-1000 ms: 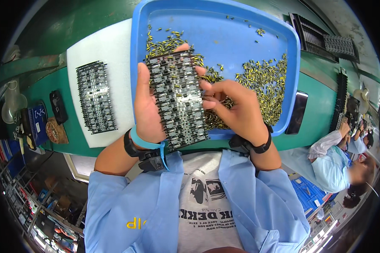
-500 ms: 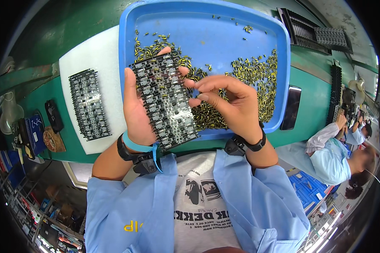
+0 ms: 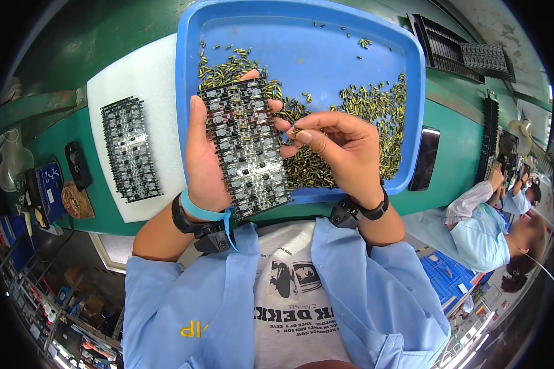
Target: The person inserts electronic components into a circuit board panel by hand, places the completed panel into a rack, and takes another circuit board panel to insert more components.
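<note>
My left hand (image 3: 204, 169) grips a panel of circuit boards (image 3: 247, 150) from beneath, thumb along its left edge and fingertips showing past its right edge. Rows of dark and silvery parts cover the panel, which tilts over the near left of a blue tray (image 3: 188, 43). Just right of the panel, my right hand (image 3: 345, 147) pinches a small black-and-yellow capacitor (image 3: 295, 131) between thumb and forefinger; the fingertips partly cover it. Heaps of similar capacitors (image 3: 369, 117) lie in the tray below.
A second panel of circuit boards (image 3: 131, 149) rests on a white foam sheet (image 3: 166, 80) at the left. Right of the tray lies a dark phone (image 3: 425, 158). Black racks (image 3: 443, 46) stand at the far right. A person in a blue top (image 3: 474, 237) sits to the right.
Both hands have shifted slightly to the right, the panel with them. Between my right fingertips the small capacitor now shows more plainly.
</note>
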Demonstrator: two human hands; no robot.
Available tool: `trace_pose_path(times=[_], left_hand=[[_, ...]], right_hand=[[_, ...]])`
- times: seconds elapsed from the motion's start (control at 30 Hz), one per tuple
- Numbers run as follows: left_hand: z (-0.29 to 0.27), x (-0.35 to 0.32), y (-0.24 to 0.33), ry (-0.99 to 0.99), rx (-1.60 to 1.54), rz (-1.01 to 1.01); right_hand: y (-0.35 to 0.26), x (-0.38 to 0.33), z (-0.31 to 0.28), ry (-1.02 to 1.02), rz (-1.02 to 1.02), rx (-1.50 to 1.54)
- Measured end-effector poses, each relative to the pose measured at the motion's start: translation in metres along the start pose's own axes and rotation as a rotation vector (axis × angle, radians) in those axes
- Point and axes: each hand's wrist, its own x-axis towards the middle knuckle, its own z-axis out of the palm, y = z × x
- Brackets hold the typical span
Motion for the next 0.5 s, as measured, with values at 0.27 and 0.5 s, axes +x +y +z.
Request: trace_pose_path(times=[0.27,0.5], left_hand=[[-0.003,-0.002,-0.008,-0.022,0.069,-0.016],[0.011,-0.008,-0.016,0.064,0.156,-0.04]], right_hand=[[0.007,-0.003,0.006,-0.035,-0.173,-0.292],[0.009,-0.001,0.013,-0.169,-0.573,-0.827]])
